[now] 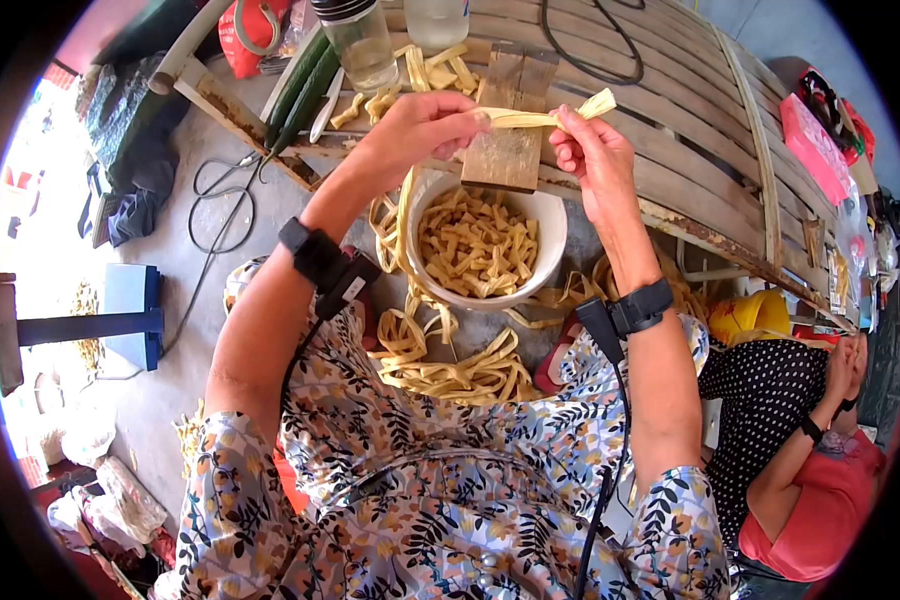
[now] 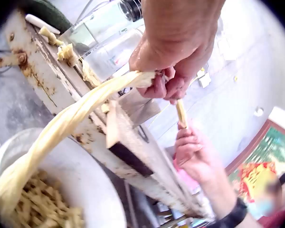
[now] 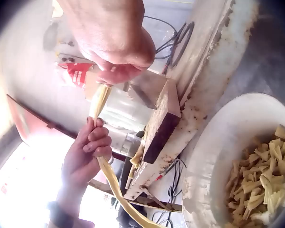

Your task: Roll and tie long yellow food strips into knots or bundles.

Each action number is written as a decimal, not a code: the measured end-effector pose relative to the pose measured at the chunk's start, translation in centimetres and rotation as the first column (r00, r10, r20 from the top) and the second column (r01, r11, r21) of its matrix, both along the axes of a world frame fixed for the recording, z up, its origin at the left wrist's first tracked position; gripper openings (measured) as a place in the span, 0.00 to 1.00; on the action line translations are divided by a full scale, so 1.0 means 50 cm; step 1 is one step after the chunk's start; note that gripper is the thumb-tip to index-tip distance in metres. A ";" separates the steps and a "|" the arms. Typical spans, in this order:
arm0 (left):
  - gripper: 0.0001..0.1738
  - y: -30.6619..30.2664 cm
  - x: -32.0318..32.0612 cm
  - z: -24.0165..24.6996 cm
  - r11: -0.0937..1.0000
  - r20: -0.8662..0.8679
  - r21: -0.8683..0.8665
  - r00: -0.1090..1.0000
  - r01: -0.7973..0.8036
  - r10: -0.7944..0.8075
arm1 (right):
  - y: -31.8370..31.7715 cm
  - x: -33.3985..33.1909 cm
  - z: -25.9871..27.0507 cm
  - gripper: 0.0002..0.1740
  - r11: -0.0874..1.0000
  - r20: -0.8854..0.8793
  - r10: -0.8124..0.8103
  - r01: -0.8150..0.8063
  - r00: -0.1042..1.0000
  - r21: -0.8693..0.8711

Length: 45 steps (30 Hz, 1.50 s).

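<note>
A long pale yellow strip (image 1: 518, 119) is stretched between the two hands, over a small wooden board (image 1: 505, 165) at the bench edge. The left hand (image 1: 425, 125) pinches it between thumb and fingers. The right hand (image 1: 602, 155) pinches it near its end, where a flared tip (image 1: 599, 103) sticks out past the fingers. From the left hand, the rest of the strip (image 2: 66, 116) hangs twisted in front of the white bucket in the left wrist view. Below the hands, that white bucket (image 1: 555, 245) holds many short knotted yellow pieces (image 1: 478, 245).
On the slatted bench (image 1: 660, 130) stand a black-lidded jar (image 1: 365, 55) and a clear container (image 1: 436, 22), beside long green cucumbers (image 1: 298, 95) and several yellow pieces (image 1: 440, 72). More strips (image 1: 460, 368) lie heaped below the bucket. Another person (image 1: 805, 500) sits at the right.
</note>
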State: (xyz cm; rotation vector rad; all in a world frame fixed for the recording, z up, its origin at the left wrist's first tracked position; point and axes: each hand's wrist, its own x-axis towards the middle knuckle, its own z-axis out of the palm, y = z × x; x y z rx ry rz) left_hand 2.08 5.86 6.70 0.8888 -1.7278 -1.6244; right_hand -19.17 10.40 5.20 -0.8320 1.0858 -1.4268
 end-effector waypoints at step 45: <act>0.13 0.035 0.016 -0.037 0.954 -0.187 0.278 0.980 0.113 -0.061 | 0.073 0.006 -0.033 0.20 0.943 -0.808 0.096 -0.312 0.582 -0.113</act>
